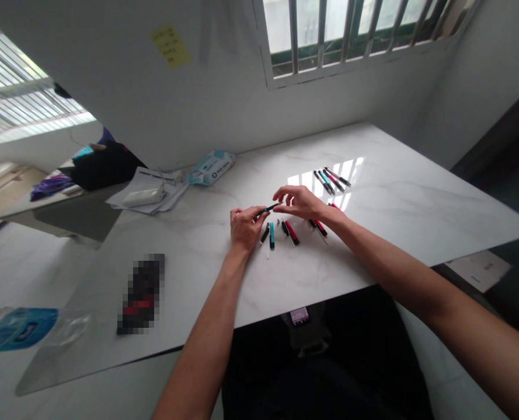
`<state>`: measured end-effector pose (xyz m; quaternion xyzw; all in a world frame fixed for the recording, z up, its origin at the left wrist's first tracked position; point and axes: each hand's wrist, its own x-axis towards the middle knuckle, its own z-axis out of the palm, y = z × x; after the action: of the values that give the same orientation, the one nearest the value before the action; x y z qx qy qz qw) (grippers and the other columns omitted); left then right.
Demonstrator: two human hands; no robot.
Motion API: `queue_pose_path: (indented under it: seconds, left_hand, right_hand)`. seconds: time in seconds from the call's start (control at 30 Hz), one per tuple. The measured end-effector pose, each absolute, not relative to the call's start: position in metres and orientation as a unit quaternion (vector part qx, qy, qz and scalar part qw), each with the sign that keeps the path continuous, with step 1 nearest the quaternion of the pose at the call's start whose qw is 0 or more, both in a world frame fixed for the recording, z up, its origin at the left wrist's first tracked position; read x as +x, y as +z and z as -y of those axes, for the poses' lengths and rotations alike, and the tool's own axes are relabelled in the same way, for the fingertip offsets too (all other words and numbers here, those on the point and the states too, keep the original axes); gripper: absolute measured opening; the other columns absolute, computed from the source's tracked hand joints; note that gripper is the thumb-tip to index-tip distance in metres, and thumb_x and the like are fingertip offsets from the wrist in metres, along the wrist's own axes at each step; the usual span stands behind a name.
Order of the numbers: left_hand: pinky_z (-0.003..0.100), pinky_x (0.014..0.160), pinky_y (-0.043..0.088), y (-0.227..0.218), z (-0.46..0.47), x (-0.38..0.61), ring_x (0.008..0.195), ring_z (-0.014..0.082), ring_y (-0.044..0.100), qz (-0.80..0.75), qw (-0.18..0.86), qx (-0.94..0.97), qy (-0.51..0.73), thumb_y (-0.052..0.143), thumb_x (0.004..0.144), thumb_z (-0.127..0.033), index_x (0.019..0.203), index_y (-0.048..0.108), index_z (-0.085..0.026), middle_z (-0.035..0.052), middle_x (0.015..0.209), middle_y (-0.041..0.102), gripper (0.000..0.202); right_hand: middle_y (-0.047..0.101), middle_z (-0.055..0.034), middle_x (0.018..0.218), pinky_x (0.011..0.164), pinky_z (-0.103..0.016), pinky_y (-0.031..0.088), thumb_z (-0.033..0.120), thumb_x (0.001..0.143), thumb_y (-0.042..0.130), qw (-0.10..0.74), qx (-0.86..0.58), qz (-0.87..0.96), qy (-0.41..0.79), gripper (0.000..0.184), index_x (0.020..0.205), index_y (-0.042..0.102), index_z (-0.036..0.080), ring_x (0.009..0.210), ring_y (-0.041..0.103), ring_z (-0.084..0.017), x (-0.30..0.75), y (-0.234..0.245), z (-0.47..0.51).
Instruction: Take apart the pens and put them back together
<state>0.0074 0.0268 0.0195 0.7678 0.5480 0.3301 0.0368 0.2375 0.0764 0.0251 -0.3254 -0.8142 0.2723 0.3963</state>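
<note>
My left hand (pixel 245 227) is closed around a black pen with a teal part (pixel 265 210), held at a slant above the table. Near the pen's pointed end is my right hand (pixel 300 202), its fingers curved and apart; whether they touch the tip is hard to see. Below my hands lie a teal pen barrel (pixel 272 235), a black grip piece (pixel 265 234), a red pen barrel (pixel 292 232) with a black piece (pixel 284 228) and thin white refills. More red and black pen parts (pixel 320 227) lie under my right wrist.
Several whole pens (pixel 331 180) lie in a row farther back. A wipes packet (pixel 211 168) and papers (pixel 147 201) are by the wall. A blurred-out dark object (pixel 140 294) and clear-blue plastic packaging (pixel 23 329) lie left on the marble-patterned table (pixel 434 192).
</note>
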Motion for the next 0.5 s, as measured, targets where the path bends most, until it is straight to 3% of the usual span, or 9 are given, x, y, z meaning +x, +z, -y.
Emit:
queue_pose_path:
  seconds: [0.1, 0.3, 0.5]
  left_hand:
    - [0.046, 0.099, 0.035, 0.0183, -0.0274, 0.0066, 0.082, 0.0228, 0.073, -0.548, 0.039, 0.764, 0.338, 0.071, 0.099, -0.04, 0.104, 0.083, -0.03, 0.0015, 0.105, 0.085, 0.016]
    - [0.048, 0.1, 0.035, 0.019, -0.0271, 0.0079, 0.082, 0.0232, 0.074, -0.545, 0.041, 0.765, 0.342, 0.071, 0.098, -0.039, 0.103, 0.084, -0.031, 0.0022, 0.106, 0.085, 0.015]
    - [0.048, 0.1, 0.035, 0.0201, -0.0267, 0.008, 0.08, 0.0225, 0.073, -0.548, 0.037, 0.766, 0.334, 0.072, 0.098, -0.038, 0.102, 0.084, -0.031, 0.002, 0.105, 0.085, 0.014]
  right_hand:
    - [0.074, -0.0061, 0.096, 0.069, -0.027, 0.047, 0.045, 0.094, 0.078, 0.404, -0.313, 0.815, 0.272, 0.028, 0.096, 0.079, 0.018, 0.075, 0.065, -0.014, 0.2386, 0.0246, -0.0778]
    - [0.072, -0.0058, 0.082, 0.069, -0.03, 0.038, 0.05, 0.107, 0.06, 0.357, -0.365, 0.831, 0.221, 0.048, 0.078, 0.078, 0.017, 0.066, 0.056, -0.012, 0.2353, 0.0286, -0.0757]
    - [0.069, -0.0036, 0.07, 0.065, -0.03, 0.034, 0.051, 0.106, 0.057, 0.325, -0.4, 0.822, 0.243, 0.052, 0.073, 0.076, 0.016, 0.059, 0.05, -0.011, 0.233, 0.0273, -0.0743]
